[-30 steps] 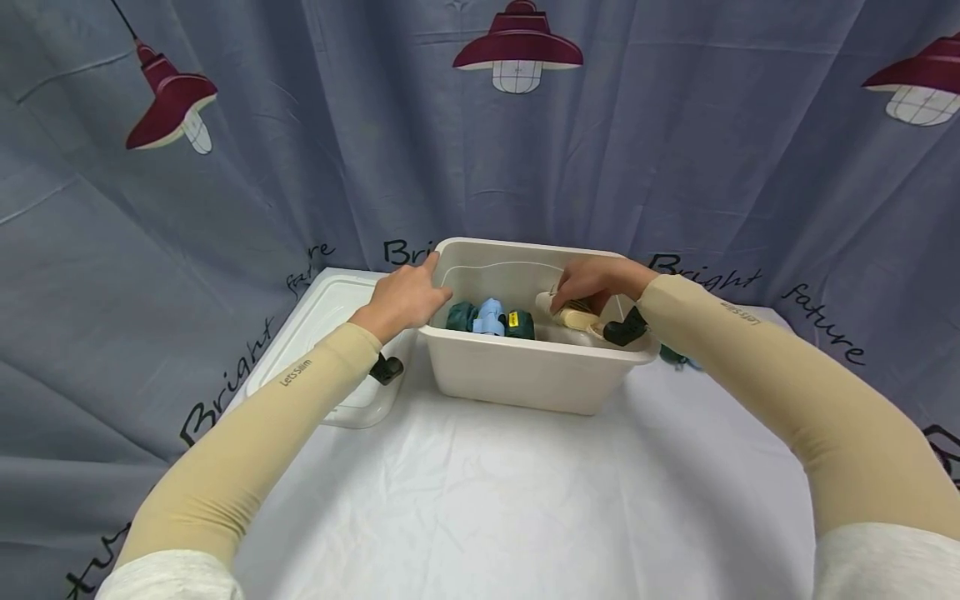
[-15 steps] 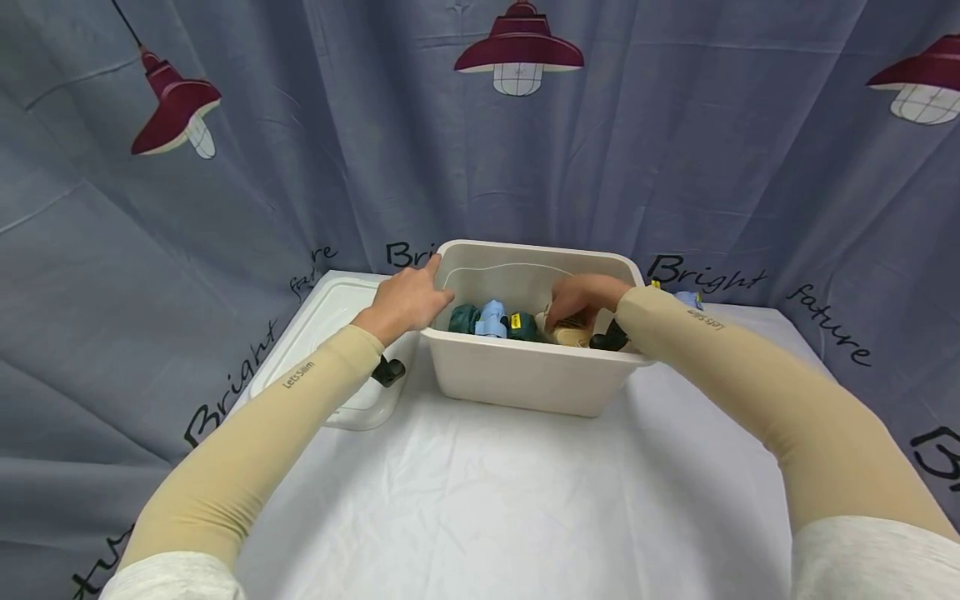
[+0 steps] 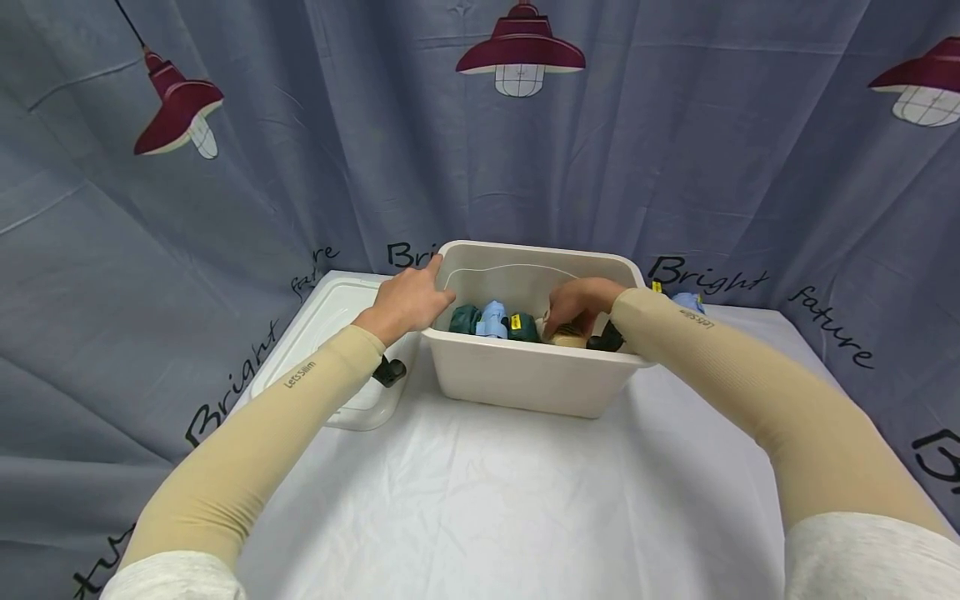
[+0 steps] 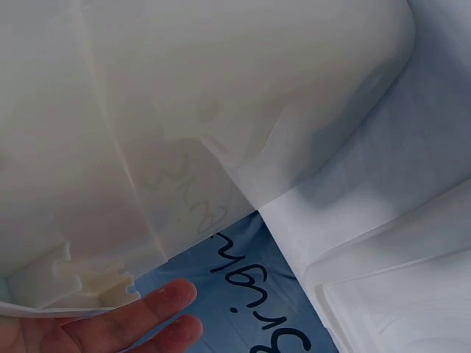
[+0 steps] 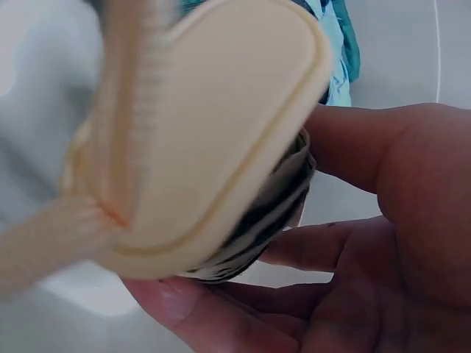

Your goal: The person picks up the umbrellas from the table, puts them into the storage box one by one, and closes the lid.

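Lower and farther left than a second ago, the right hand has carried the cream-faced, dark-striped item down inside the white plastic bin; thumb and fingers pinch its striped sides. It lies beside a dark green bundle, next to a light blue bundle. Thumb and forefinger spread, the left hand rests on the bin's left rim, beside the lid.

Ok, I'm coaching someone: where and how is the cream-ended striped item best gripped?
Probably by the striped body, reaching down from above as the right hand does: the cream end is broad and flat, and the bin walls surround it.
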Demonstrator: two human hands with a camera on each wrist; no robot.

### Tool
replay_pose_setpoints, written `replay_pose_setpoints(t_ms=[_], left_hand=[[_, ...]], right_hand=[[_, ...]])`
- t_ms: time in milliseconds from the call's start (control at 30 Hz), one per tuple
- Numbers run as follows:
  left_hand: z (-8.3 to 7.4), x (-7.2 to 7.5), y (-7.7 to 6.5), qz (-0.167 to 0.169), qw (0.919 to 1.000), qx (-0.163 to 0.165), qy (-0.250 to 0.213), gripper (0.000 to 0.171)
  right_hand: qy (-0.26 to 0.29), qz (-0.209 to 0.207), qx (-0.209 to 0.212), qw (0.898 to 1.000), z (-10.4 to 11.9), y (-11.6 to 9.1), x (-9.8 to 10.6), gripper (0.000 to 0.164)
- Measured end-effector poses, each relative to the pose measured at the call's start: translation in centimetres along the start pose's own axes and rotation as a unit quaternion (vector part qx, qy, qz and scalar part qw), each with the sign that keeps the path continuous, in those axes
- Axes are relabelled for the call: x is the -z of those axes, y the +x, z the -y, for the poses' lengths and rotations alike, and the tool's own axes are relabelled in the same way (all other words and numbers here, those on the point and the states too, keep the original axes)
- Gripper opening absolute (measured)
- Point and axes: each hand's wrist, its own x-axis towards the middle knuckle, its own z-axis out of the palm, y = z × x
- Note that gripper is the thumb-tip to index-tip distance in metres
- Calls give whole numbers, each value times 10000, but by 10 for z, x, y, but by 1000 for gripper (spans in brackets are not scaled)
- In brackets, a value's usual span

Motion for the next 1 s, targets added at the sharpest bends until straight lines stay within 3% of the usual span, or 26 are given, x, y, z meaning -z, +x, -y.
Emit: replay_pose_setpoints(t_ms=[200,367,500,833,1000], left_hand=[[0,-1,0,13,10000,30,-31,77],[0,0,-1,-28,10000,-5,-42,77],[0,0,-3,4,10000,6,-35,77],[-1,0,-3,21,10000,10,-19,78],[-1,1,-2,2,10000,-32,4,78]], right_hand=[[281,470,61,9985,-2,-3,3,35],[574,909,171,9941,-4,-5,3,30],[504,1216,342,9907,-7,-3,2,28],[277,1175,349,9921,-10,-3,2,34],[334,1036,313,9936,-9,-8,4,46]])
